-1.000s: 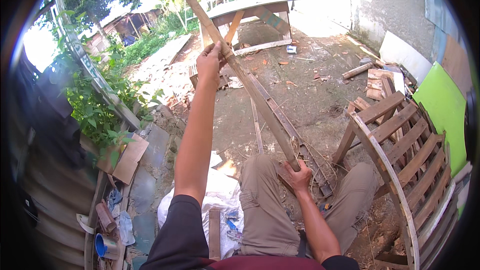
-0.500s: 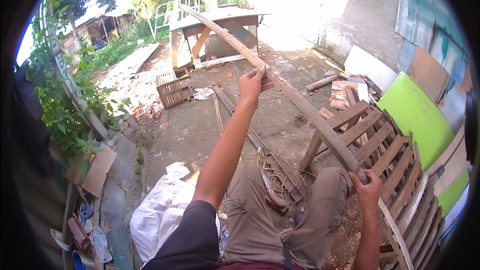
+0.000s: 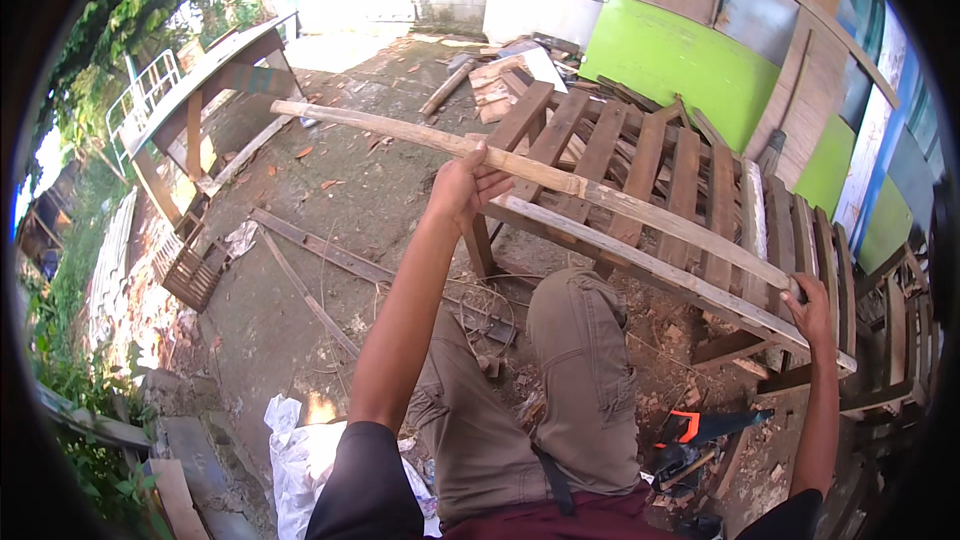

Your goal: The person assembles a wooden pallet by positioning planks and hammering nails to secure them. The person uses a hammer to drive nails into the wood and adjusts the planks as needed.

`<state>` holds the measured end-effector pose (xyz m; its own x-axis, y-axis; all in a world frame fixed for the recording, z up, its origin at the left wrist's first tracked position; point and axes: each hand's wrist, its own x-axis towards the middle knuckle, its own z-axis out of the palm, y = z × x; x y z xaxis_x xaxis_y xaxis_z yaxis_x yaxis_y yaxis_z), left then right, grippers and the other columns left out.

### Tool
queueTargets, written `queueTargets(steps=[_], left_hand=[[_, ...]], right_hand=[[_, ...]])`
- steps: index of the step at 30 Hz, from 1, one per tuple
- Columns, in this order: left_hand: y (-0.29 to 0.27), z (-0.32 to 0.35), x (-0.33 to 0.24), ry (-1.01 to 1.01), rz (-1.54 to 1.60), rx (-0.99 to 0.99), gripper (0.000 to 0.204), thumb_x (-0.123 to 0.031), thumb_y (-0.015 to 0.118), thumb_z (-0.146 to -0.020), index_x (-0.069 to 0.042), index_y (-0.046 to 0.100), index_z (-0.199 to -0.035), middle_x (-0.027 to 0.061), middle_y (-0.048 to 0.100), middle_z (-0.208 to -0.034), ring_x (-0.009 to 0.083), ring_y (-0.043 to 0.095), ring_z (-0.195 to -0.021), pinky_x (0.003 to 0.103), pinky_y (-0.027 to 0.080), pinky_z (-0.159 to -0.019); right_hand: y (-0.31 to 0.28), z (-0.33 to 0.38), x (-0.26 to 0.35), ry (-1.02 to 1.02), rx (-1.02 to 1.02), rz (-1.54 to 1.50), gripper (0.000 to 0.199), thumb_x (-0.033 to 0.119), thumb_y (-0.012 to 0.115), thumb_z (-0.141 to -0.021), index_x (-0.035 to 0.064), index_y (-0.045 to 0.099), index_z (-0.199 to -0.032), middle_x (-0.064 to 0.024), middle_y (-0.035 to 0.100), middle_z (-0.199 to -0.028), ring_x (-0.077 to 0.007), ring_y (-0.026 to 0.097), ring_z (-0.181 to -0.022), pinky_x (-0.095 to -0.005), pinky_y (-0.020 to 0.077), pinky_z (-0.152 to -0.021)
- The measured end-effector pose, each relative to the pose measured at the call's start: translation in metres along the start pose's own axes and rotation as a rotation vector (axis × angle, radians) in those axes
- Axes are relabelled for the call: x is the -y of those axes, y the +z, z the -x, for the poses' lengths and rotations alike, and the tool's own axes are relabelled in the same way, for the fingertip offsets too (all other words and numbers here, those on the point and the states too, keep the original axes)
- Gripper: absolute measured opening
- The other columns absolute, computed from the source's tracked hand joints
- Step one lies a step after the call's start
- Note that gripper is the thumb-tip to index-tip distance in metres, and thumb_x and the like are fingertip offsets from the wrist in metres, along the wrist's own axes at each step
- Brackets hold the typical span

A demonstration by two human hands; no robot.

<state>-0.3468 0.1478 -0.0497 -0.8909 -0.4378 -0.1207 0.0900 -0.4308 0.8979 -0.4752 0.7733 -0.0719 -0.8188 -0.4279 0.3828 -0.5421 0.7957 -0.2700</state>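
Observation:
A long, weathered wooden pole [image 3: 620,202] runs across in front of me, above a slatted wooden bench [image 3: 640,180]. Near its middle, my left hand [image 3: 468,190] grips it with the thumb on top and the fingers beneath. My right hand [image 3: 812,308] is closed round the pole's right end, over the bench's near rail. The pole's far left end sticks out past the bench, over the ground. Whether the pole rests on the slats I cannot tell.
A handsaw with an orange handle [image 3: 684,428] lies on the ground below the bench. White sacking [image 3: 300,460] is at the lower left. Planks [image 3: 330,253] and a slatted crate [image 3: 185,270] lie further left. A table [image 3: 215,80] stands behind. Green board [image 3: 680,70] leans at the back.
My view has turned to the right. The pole has swung from pointing far ahead to lying across the slatted bench, with both hands still holding it.

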Motion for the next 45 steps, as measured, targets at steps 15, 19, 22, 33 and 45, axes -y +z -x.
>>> queueTargets(steps=[15, 19, 22, 33, 45], left_hand=[[0.005, 0.003, 0.078, -0.095, -0.502, 0.246, 0.052, -0.042, 0.052, -0.107, 0.006, 0.063, -0.124, 0.0161, 0.075, -0.107, 0.0235, 0.076, -0.09, 0.035, 0.06, -0.07], [0.008, -0.001, 0.088, -0.088, -0.407, 0.132, 0.047, -0.039, 0.057, -0.105, 0.006, 0.063, -0.12, 0.0173, 0.073, -0.113, 0.0247, 0.074, -0.098, 0.037, 0.061, -0.076], [0.031, -0.004, 0.115, -0.081, -0.24, 0.192, 0.048, -0.036, 0.059, -0.105, 0.007, 0.06, -0.124, 0.0195, 0.068, -0.123, 0.0257, 0.069, -0.112, 0.039, 0.06, -0.085], [0.156, -0.04, 0.131, -0.078, 0.102, 0.219, 0.064, -0.035, 0.052, -0.107, 0.007, 0.034, -0.151, 0.0231, 0.048, -0.149, 0.0324, 0.049, -0.139, 0.047, 0.043, -0.11], [0.202, -0.046, 0.062, 0.131, 0.242, 0.318, 0.051, -0.015, 0.047, -0.109, -0.001, 0.022, -0.151, 0.0222, 0.059, -0.136, 0.0335, 0.063, -0.124, 0.054, 0.05, -0.105]], right_hand=[[0.017, 0.095, -0.15, 0.27, 0.027, 0.254, 0.048, 0.021, 0.08, -0.084, 0.0036, 0.063, -0.125, -0.0183, 0.064, -0.12, -0.0385, 0.058, -0.11, -0.0466, 0.0433, -0.101], [0.019, 0.1, -0.137, 0.31, -0.118, 0.219, 0.051, 0.024, 0.083, -0.081, 0.0054, 0.063, -0.124, -0.0151, 0.064, -0.12, -0.0359, 0.054, -0.116, -0.0469, 0.0373, -0.106], [0.014, 0.084, -0.101, 0.181, -0.255, 0.312, 0.05, 0.025, 0.086, -0.077, 0.0064, 0.065, -0.119, -0.0123, 0.065, -0.111, -0.0335, 0.058, -0.108, -0.0461, 0.0383, -0.1], [0.022, 0.08, 0.006, 0.44, -0.482, 0.123, 0.051, 0.041, 0.088, -0.077, 0.0049, 0.071, -0.11, -0.0126, 0.069, -0.105, -0.0302, 0.062, -0.103, -0.0451, 0.039, -0.099], [0.036, 0.046, 0.086, 0.38, -0.195, -0.621, 0.036, 0.026, 0.071, -0.096, -0.0052, 0.071, -0.115, -0.0131, 0.075, -0.102, -0.0181, 0.066, -0.098, -0.0347, 0.0494, -0.093]])
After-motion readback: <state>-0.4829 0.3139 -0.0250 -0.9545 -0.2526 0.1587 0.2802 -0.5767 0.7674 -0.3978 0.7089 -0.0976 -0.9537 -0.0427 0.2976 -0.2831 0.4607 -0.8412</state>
